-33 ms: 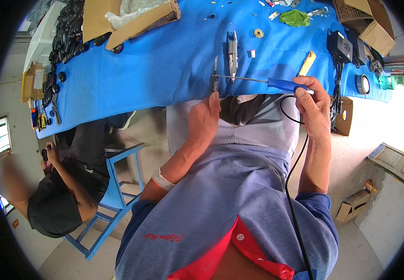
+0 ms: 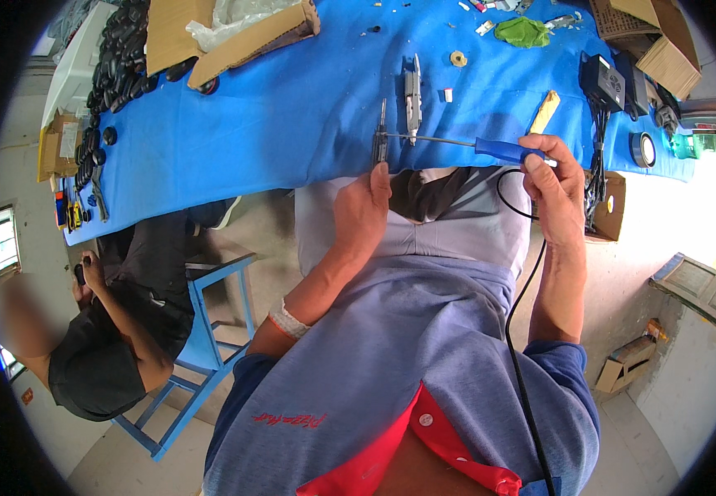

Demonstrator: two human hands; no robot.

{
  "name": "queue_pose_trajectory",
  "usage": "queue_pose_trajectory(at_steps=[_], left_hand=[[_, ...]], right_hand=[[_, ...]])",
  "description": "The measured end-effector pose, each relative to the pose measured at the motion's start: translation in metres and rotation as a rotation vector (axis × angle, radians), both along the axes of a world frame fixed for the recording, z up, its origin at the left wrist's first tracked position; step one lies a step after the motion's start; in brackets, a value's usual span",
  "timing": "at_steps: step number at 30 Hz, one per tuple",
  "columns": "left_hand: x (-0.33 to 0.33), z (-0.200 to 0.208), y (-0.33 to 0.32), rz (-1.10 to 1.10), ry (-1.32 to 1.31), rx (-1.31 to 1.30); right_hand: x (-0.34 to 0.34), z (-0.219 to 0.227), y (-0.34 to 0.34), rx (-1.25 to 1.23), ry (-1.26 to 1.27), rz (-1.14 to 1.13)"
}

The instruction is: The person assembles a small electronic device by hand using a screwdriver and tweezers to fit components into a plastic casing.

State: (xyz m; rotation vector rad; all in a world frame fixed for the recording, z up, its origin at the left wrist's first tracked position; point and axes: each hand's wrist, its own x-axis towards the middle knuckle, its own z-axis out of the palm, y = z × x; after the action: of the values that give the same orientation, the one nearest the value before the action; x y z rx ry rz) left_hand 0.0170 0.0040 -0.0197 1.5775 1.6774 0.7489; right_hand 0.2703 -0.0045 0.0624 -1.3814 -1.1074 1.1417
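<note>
My left hand (image 2: 363,207), at the table's near edge, pinches a narrow dark piece (image 2: 380,149) with a thin metal rod pointing away from me. Its exact kind does not show. In my right hand (image 2: 558,178) is a screwdriver (image 2: 500,150) with a blue handle, held level between thumb and fingers. The screwdriver's thin shaft runs left, and its tip meets the side of the dark piece. Just beyond the shaft, a slim grey metal tool (image 2: 412,95) lies on the blue cloth (image 2: 292,107).
Many black rounded pieces (image 2: 122,58) are heaped at the far left beside an open cardboard box (image 2: 234,45). A tape ring (image 2: 458,59), a yellowish strip (image 2: 544,112) and a black power adapter (image 2: 602,83) lie rightward. A black cable (image 2: 511,331) crosses my lap. Another person (image 2: 110,339) sits left.
</note>
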Motion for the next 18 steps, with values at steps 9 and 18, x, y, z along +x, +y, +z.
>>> queue_pose_trajectory(at_steps=[9, 18], left_hand=[[-0.0005, 0.0048, 0.0012, -0.001, 0.041, -0.059], [-0.0011, 0.0009, 0.0004, 0.002, -0.004, -0.023]], right_hand=[[-0.0005, 0.0061, 0.0015, -0.211, -0.032, 0.017], [-0.0096, -0.0016, 0.0016, 0.015, 0.079, -0.043]])
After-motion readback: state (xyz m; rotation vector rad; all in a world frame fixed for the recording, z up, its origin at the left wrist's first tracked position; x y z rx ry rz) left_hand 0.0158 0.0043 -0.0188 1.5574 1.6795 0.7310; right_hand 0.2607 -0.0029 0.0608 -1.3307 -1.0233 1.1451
